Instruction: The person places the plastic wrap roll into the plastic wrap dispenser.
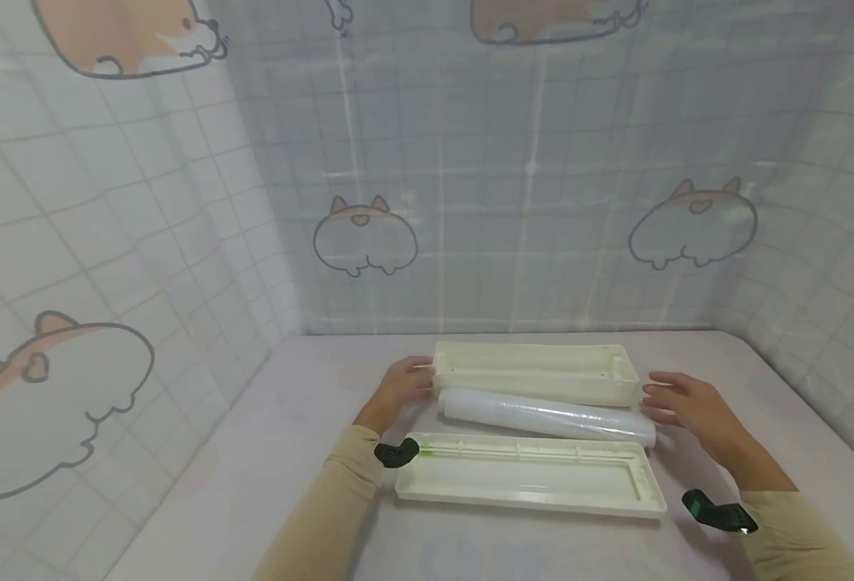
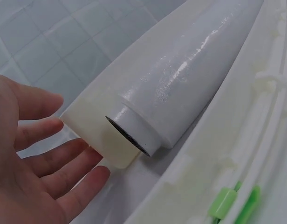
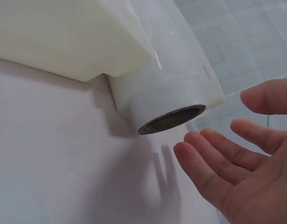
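A cream plastic box (image 1: 536, 386) stands at the back, its hollow side up. In front of it lies a roll of plastic wrap (image 1: 546, 417), slightly slanted, with its tube end (image 3: 169, 112) showing in the right wrist view. Nearest the body is the long cream lid (image 1: 529, 480), inner side up, with a green slider (image 2: 227, 200) on its rail. My left hand (image 1: 399, 389) is at the box's left end, fingers extended and very near or touching it. Beside the box's right end, my right hand (image 1: 688, 407) holds nothing, its fingers relaxed and apart from the roll's end.
A white patterned cloth (image 1: 289, 500) covers the table. Pale grid-patterned curtains (image 1: 470, 161) with corgi drawings enclose the back and both sides. A black wrist device (image 1: 396, 453) on the left arm overlaps the lid's left corner.
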Demonstrator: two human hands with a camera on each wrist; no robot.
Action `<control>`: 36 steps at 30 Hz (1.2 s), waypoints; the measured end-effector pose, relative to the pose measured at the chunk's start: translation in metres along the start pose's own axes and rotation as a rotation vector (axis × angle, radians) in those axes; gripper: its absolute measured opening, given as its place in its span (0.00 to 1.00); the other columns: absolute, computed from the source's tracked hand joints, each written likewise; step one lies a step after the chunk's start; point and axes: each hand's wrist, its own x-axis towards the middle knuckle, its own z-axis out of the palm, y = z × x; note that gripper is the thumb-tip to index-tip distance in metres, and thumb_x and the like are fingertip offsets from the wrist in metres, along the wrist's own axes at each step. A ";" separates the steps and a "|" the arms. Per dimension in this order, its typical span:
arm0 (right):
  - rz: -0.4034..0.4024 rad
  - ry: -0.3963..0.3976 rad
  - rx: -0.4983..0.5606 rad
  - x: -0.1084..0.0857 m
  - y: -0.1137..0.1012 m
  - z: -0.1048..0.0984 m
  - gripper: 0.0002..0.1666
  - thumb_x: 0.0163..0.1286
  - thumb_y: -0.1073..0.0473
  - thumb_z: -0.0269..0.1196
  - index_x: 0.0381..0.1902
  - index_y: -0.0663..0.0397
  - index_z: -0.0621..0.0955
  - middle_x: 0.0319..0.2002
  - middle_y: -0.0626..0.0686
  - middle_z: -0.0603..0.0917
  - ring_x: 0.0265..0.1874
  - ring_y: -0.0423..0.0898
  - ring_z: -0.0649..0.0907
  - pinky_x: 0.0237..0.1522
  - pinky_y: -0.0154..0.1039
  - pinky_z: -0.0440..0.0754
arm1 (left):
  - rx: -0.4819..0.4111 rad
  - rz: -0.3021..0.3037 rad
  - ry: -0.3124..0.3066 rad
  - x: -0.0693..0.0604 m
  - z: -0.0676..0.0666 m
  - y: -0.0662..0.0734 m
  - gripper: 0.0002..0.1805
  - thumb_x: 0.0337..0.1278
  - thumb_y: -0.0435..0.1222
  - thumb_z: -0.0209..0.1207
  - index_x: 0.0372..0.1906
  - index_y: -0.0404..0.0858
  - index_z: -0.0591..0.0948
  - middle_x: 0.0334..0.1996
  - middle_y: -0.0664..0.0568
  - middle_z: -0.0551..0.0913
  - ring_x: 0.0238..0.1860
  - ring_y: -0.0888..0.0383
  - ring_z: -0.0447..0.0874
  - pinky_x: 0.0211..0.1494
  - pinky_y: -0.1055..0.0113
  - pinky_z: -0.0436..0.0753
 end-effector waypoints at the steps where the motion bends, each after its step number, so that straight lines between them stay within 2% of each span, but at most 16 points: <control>1: 0.006 0.005 -0.006 -0.002 0.001 0.000 0.41 0.79 0.46 0.53 0.73 0.74 0.58 0.68 0.76 0.65 0.59 0.66 0.78 0.51 0.48 0.84 | 0.011 -0.005 0.005 -0.001 0.000 0.000 0.24 0.70 0.35 0.58 0.66 0.28 0.73 0.61 0.32 0.76 0.58 0.40 0.80 0.61 0.48 0.78; 7: 0.024 0.023 0.038 -0.012 0.005 -0.003 0.39 0.80 0.49 0.53 0.72 0.75 0.58 0.67 0.77 0.65 0.56 0.60 0.82 0.48 0.43 0.85 | 0.042 -0.016 0.051 -0.007 0.001 0.001 0.22 0.70 0.35 0.58 0.64 0.32 0.75 0.60 0.37 0.78 0.58 0.44 0.79 0.61 0.50 0.79; 14: 0.017 0.042 0.004 -0.021 0.011 -0.004 0.35 0.81 0.50 0.49 0.71 0.75 0.61 0.64 0.75 0.70 0.50 0.49 0.85 0.46 0.40 0.86 | 0.027 0.002 0.103 -0.019 0.004 0.002 0.21 0.72 0.36 0.57 0.63 0.30 0.76 0.60 0.37 0.78 0.60 0.41 0.77 0.60 0.49 0.79; 17: 0.014 0.042 0.004 -0.024 0.013 -0.004 0.33 0.82 0.51 0.47 0.70 0.75 0.62 0.64 0.75 0.71 0.51 0.54 0.85 0.46 0.42 0.86 | 0.015 -0.008 0.120 -0.023 0.005 0.002 0.20 0.72 0.36 0.57 0.63 0.31 0.76 0.59 0.38 0.79 0.59 0.42 0.78 0.59 0.51 0.80; 22: 0.067 0.023 -0.014 -0.025 0.012 -0.002 0.32 0.82 0.52 0.45 0.71 0.73 0.61 0.65 0.75 0.70 0.57 0.64 0.80 0.49 0.48 0.85 | -0.011 -0.010 0.146 -0.031 0.009 0.003 0.20 0.71 0.36 0.57 0.62 0.31 0.77 0.56 0.39 0.81 0.57 0.42 0.80 0.57 0.53 0.82; 29: 0.074 -0.006 -0.014 -0.028 0.014 -0.001 0.34 0.81 0.51 0.50 0.71 0.74 0.62 0.66 0.75 0.69 0.59 0.64 0.79 0.47 0.41 0.85 | -0.065 -0.014 0.117 -0.041 0.013 0.001 0.22 0.70 0.37 0.59 0.63 0.29 0.76 0.56 0.37 0.81 0.56 0.42 0.82 0.59 0.49 0.80; 36: 0.071 -0.019 -0.071 -0.029 0.015 0.000 0.39 0.80 0.43 0.51 0.70 0.73 0.64 0.64 0.74 0.71 0.54 0.58 0.82 0.46 0.38 0.85 | 0.054 -0.040 0.099 -0.046 0.012 -0.008 0.21 0.70 0.40 0.60 0.61 0.33 0.78 0.52 0.41 0.83 0.52 0.45 0.84 0.55 0.54 0.83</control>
